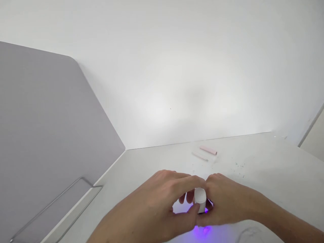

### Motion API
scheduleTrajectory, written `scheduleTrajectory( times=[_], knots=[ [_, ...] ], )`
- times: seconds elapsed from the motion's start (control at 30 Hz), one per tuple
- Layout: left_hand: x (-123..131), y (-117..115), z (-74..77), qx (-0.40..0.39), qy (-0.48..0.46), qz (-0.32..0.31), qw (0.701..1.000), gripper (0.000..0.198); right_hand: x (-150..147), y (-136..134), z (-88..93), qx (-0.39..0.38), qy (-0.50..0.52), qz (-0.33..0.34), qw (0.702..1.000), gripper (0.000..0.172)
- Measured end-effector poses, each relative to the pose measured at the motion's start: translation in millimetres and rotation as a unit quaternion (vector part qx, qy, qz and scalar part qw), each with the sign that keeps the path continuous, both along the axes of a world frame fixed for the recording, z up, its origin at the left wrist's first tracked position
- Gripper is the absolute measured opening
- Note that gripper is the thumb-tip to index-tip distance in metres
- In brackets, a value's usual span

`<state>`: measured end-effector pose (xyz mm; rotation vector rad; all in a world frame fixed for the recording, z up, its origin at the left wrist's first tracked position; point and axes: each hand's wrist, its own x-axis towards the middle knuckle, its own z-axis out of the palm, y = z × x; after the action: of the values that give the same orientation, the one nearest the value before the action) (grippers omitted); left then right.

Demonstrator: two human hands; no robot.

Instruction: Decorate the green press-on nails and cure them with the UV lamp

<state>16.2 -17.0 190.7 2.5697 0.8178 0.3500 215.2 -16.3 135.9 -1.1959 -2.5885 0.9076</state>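
Note:
Low in the middle of the view, my left hand (pixel 162 202) pinches a small white lamp (pixel 200 198) between thumb and forefinger. The lamp throws a violet glow (pixel 202 231) onto the white table (pixel 265 175) under my fingers. My right hand (pixel 227 202) lies beside it with the fingers curled inward under the lamp's light. Whether the right hand holds anything is hidden.
A pink tube (pixel 208 150) and a thin white stick (pixel 199 156) lie on the table beyond my hands. A grey partition (pixel 50 135) with a metal bracket (pixel 55 202) stands along the left edge. A white wall (pixel 177 67) closes the back.

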Motion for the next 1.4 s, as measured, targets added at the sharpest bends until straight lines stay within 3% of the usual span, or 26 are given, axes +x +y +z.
scheduleTrajectory(
  times=[0.17, 0.6, 0.83, 1.0, 1.13, 1.4],
  knots=[
    [-2.6, 2.0, 1.9, -0.024, -0.014, -0.026, 0.999, 0.044, -0.6, -1.8, -0.3, 0.005, 0.008, -0.025, 1.0, 0.008],
    [-3.8, 8.6, 5.0, -0.081, -0.032, -0.039, 0.995, 0.037, -3.6, -5.5, -2.2, 0.017, -0.006, -0.022, 1.0, 0.004],
    [-6.3, 9.5, 5.9, -0.088, -0.035, -0.03, 0.995, 0.037, -4.6, -3.8, -3.9, 0.007, -0.005, -0.031, 0.999, 0.021],
    [-5.2, 1.5, 1.3, -0.018, 0.003, 0.027, 0.999, 0.013, -3.8, -1.1, -12.8, 0.045, 0.018, 0.006, 0.999, 0.041],
    [-1.9, -4.1, -5.4, 0.046, 0.035, 0.043, 0.997, 0.005, -3.3, -0.5, -16.3, 0.067, 0.029, 0.011, 0.997, 0.032],
    [-0.5, -7.0, -4.4, 0.066, 0.016, 0.027, 0.997, 0.007, -1.9, -3.0, -16.7, 0.075, 0.029, 0.012, 0.997, 0.027]
  ],
)
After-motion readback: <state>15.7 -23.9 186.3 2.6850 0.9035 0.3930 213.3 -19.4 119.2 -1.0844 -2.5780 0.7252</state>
